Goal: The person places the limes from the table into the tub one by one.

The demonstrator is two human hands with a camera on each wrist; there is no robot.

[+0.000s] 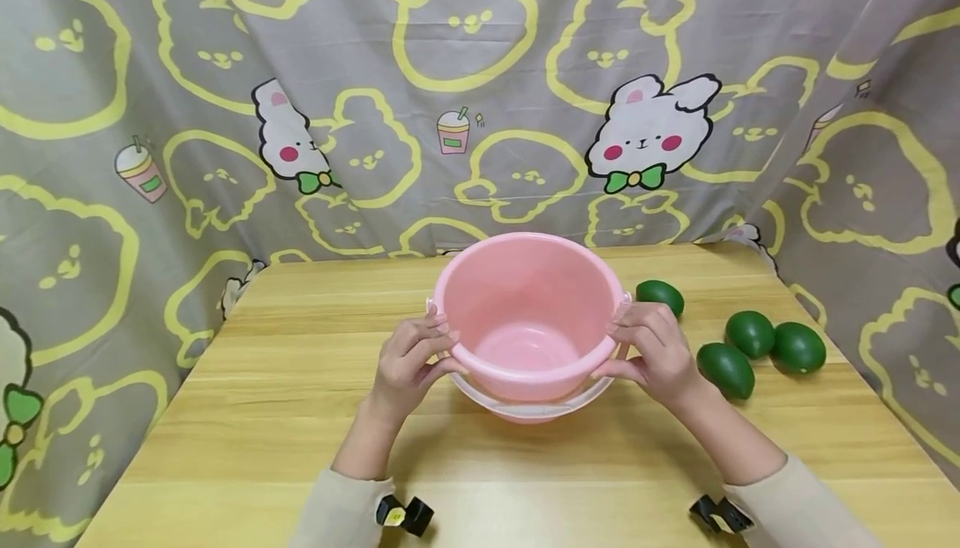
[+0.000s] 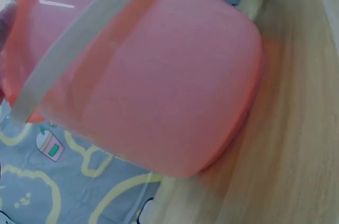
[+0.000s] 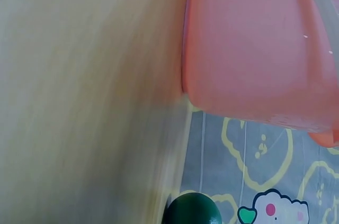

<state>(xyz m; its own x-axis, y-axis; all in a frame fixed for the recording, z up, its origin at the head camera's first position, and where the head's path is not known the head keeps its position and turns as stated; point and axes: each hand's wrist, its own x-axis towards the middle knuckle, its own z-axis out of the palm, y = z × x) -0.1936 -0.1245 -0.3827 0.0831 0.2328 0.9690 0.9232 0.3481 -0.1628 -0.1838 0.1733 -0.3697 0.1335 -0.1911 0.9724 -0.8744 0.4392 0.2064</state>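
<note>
A pink plastic bucket [image 1: 525, 285] stands on the wooden table in the head view, its mouth tipped toward me and nothing inside. Its white handle [image 1: 517, 407] hangs down across the near side. My left hand [image 1: 407, 360] pinches the left of the rim, thumb outside and fingertips over the edge. On the opposite side, the rim is gripped the same way by my right hand [image 1: 660, 354]. Both wrist views show the bucket's outer wall [image 2: 175, 81] close up, with its base at the tabletop; the hands are mostly out of those frames.
Several dark green, smooth oval fruits lie on the table right of the bucket; one fruit [image 1: 660, 298] sits just behind my right hand, another fruit [image 1: 726, 370] near my right forearm. A patterned grey curtain [image 1: 495, 47] hangs behind the wooden table [image 1: 285, 389].
</note>
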